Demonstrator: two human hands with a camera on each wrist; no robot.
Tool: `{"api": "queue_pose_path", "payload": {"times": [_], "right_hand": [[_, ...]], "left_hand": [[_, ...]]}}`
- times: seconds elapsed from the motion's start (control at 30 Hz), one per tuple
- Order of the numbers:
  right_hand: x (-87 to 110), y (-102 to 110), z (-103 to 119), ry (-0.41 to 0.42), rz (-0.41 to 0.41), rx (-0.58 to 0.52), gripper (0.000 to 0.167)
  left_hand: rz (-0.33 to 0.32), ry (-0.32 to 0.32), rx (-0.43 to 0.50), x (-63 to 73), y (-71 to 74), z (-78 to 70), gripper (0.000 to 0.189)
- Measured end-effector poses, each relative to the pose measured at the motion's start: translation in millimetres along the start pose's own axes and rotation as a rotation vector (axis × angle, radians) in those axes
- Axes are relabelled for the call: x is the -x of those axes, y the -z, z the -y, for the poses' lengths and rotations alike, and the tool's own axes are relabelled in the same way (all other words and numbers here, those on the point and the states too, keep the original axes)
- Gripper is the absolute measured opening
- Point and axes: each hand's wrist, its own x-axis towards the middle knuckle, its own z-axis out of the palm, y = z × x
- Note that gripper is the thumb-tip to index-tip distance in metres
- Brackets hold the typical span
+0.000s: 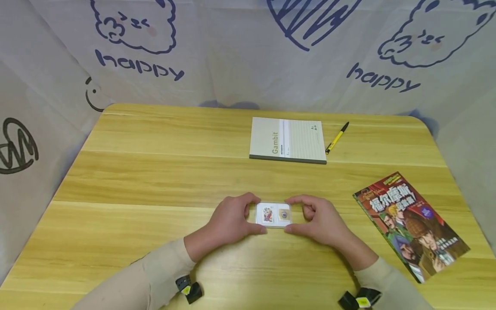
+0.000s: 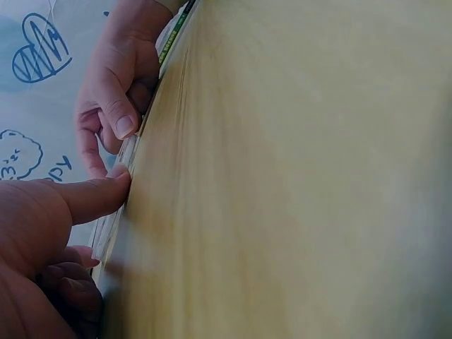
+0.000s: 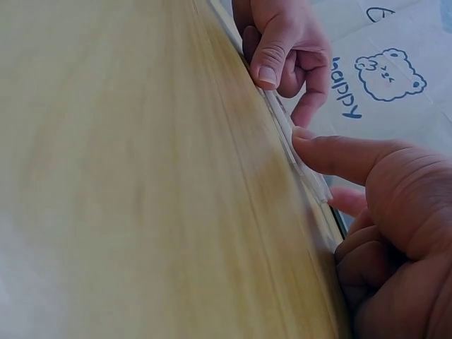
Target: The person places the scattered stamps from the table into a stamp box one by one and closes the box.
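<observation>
A small flat clear-edged plastic case (image 1: 273, 224) lies low over the table, with a colourful stamp-like picture on its left half and a small gold square on its right. Its left end is pinched between the thumb and forefinger of my left hand (image 1: 231, 219), and my right hand (image 1: 322, 220) pinches the right end the same way. From the left wrist view, the case (image 2: 106, 229) shows only as a thin clear edge close to the tabletop. The right wrist view also catches the case (image 3: 281, 123) edge-on, both thumbs on its near side.
Behind the hands lies a pale notebook (image 1: 302, 140), with a yellow and black pen (image 1: 337, 138) beside its right edge. A comic-style book (image 1: 412, 226) rests at an angle on the right of the wooden table (image 1: 135, 181). Printed white cloth (image 1: 240, 56) hangs round the table.
</observation>
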Motion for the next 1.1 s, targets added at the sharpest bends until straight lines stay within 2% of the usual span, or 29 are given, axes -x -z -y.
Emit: {"api": "queue_pose_path", "payload": {"times": [0.4, 0.6, 0.83, 1.1], "right_hand": [[-5.8, 0.4, 3.2, -0.094, -0.004, 0.035, 0.058], [-9.1, 0.1, 4.8, -0.091, -0.009, 0.050, 0.058], [-4.7, -1.3, 7.7, -0.111, -0.009, 0.030, 0.060], [-0.5, -1.9, 4.9, -0.066, -0.005, 0.057, 0.059]], "left_hand": [[-0.023, 0.014, 0.000, -3.4, -0.7, -0.2, 0.068], [-0.041, 0.034, -0.001, -4.3, 1.1, -1.5, 0.068], [-0.026, 0.014, -0.021, -5.1, 0.7, -0.9, 0.067], [-0.023, 0.020, -0.026, -4.4, -1.9, 0.1, 0.065]]}}
